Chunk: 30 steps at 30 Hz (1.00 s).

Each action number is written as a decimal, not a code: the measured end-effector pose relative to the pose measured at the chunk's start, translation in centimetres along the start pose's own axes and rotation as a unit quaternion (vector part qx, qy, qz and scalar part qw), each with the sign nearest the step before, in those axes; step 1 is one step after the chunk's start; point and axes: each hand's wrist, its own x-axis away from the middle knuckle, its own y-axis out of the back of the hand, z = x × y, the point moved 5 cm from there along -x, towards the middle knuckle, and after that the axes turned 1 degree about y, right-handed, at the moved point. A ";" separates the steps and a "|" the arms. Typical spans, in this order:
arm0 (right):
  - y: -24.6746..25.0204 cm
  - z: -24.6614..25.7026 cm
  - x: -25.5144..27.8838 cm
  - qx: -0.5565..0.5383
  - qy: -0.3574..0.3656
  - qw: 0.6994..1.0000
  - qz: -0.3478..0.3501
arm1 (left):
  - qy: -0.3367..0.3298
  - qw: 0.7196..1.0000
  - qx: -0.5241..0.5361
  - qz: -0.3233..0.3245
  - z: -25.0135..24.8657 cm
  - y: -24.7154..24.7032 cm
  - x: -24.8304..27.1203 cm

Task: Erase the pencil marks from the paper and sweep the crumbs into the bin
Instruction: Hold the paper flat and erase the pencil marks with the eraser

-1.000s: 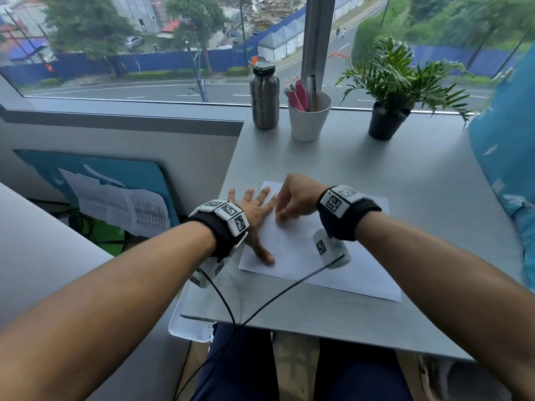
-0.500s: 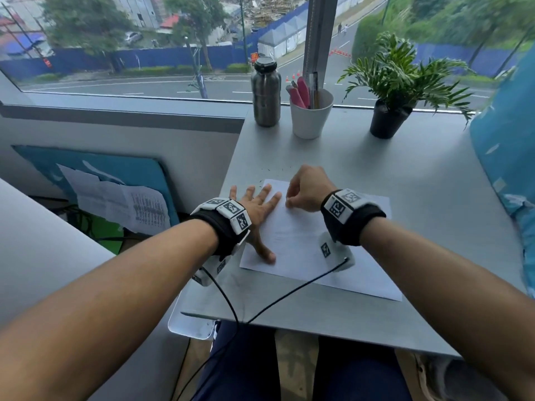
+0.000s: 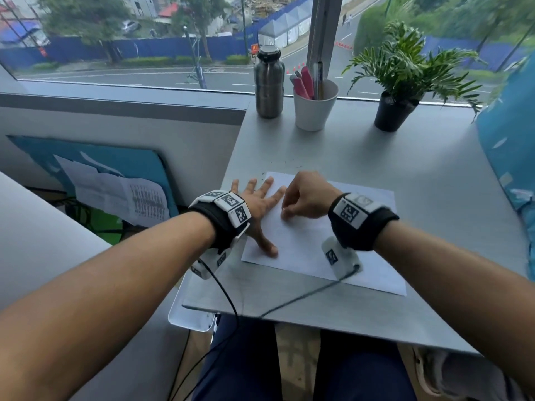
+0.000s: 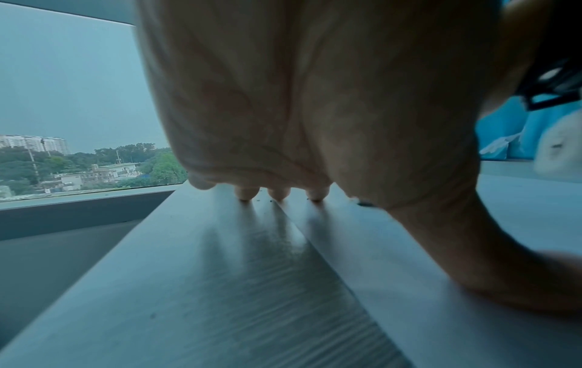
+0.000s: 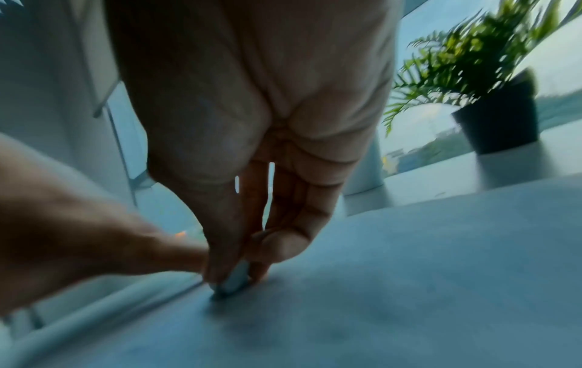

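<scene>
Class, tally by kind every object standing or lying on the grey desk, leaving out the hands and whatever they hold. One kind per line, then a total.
Metal bottle: 1
White cup of pens: 1
Potted plant: 1
Sheet of paper: 1
Total: 4

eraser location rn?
Pinched in the right hand, tip pressed on the paper near its left edge, beside the left hand. Only the right wrist view shows the eraser; the head view hides it.

Head view looks down over paper [image 3: 312,244]; wrist views skim it close
</scene>
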 end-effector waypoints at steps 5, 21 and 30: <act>0.2 0.2 -0.2 0.015 -0.001 0.999 -0.041 | -0.006 1.000 0.006 0.001 -0.2 -0.1 0.1; 2.6 -4.7 0.6 0.008 -0.079 0.995 -0.068 | -0.024 0.999 0.030 -0.024 0.3 -0.6 0.2; 2.5 -8.8 1.9 -0.036 -0.127 0.991 -0.026 | -0.057 0.979 -0.078 -0.179 -1.1 1.6 2.5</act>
